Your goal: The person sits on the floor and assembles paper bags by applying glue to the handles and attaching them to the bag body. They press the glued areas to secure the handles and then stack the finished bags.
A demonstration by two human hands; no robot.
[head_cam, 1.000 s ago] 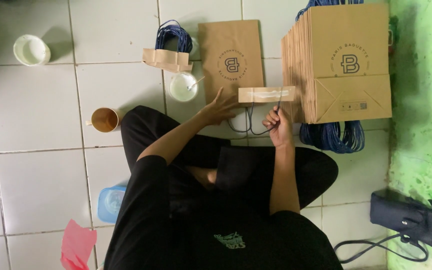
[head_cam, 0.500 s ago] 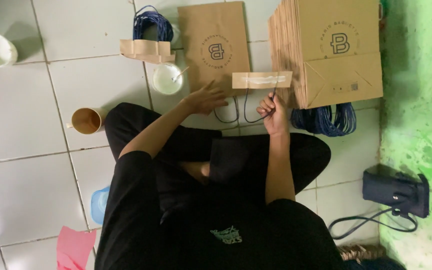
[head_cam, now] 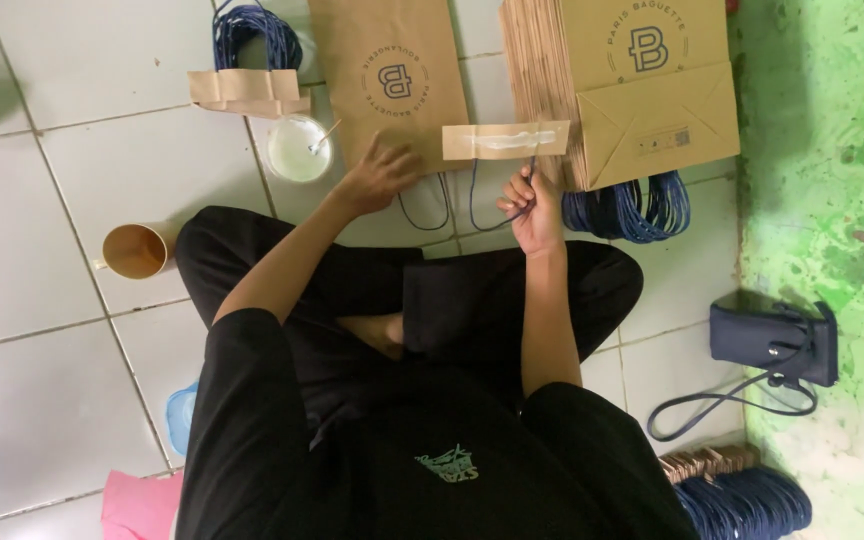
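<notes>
A dark blue cord loop point(head_cam: 492, 205) is pinched in the right hand's fingers point(head_cam: 522, 192) under a glue-streaked paper strip point(head_cam: 505, 140); the left hand point(head_cam: 380, 172), now shifted leftward, is spread on the flat brown bag point(head_cam: 392, 75) on the floor.

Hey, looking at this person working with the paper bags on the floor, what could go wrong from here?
The glue cup sits open right beside the left hand; a nudge might tip it onto the flat bag. The glued strip in the right hand could stick to the bag stack.
</notes>
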